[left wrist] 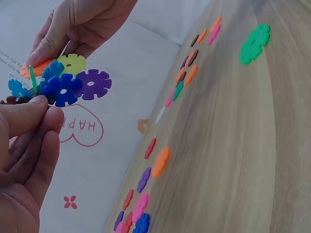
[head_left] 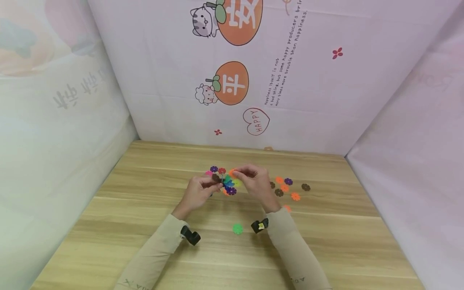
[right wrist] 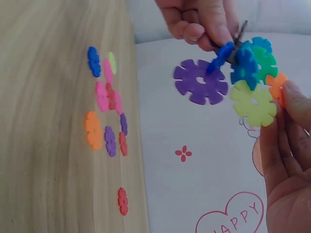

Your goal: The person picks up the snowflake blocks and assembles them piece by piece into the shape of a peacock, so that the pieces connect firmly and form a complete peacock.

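In the head view my left hand and right hand meet above the table around a cluster of slotted plastic snowflake discs. My left thumb and fingers pinch the cluster at its dark, blue side. In the left wrist view, blue, purple and yellow-green discs fan out from it. The right wrist view shows a green disc behind the blue ones. Between my right thumb and fingers is an orange snowflake disc, its edge against the yellow-green disc; whether they are slotted together, I cannot tell.
A loose bright green disc lies on the wooden table between my forearms. Orange, brown and purple discs are scattered to the right. Several others, including a red disc, lie beyond my left hand. Printed cloth hangs behind the table.
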`<state>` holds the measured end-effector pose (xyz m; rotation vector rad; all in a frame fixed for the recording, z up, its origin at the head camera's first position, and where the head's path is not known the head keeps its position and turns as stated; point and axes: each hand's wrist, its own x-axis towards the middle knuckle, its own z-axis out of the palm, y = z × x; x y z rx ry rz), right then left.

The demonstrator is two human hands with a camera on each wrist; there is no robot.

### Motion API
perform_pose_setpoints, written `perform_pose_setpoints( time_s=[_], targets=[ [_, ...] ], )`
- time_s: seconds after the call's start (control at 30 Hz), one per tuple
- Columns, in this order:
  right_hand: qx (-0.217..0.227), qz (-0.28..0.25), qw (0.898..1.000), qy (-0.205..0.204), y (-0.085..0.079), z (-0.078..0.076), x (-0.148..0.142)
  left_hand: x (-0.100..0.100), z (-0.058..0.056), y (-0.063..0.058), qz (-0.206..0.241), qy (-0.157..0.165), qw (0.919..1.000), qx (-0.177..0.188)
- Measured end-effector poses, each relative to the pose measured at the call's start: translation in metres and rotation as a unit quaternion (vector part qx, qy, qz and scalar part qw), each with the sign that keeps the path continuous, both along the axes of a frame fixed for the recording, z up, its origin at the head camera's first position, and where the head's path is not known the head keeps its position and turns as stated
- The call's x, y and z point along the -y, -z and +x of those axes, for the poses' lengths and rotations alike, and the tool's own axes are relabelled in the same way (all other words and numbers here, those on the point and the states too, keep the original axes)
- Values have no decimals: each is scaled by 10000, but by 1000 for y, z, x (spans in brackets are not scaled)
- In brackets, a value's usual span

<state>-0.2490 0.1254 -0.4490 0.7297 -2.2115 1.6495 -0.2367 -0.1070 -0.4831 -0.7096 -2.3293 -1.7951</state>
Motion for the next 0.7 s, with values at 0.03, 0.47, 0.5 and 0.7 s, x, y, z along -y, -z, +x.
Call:
perform_pose_setpoints(
  time_s=[0.03,0.47,0.5,0.7],
  targets=[
    [4,19,10000,28,0,1,2,0,0,0,17,-32,10000,-11],
    [19,197,9998,-16,9,6,5,4,0,3,-197,-128,9997,39],
    [32,197,9998,-16,11,6,5,4,1,3,-222,-148,9996,12],
    [113,357,9993,49,17,2,-4,0,0,1,-378,-234,9990,-61]
  ],
)
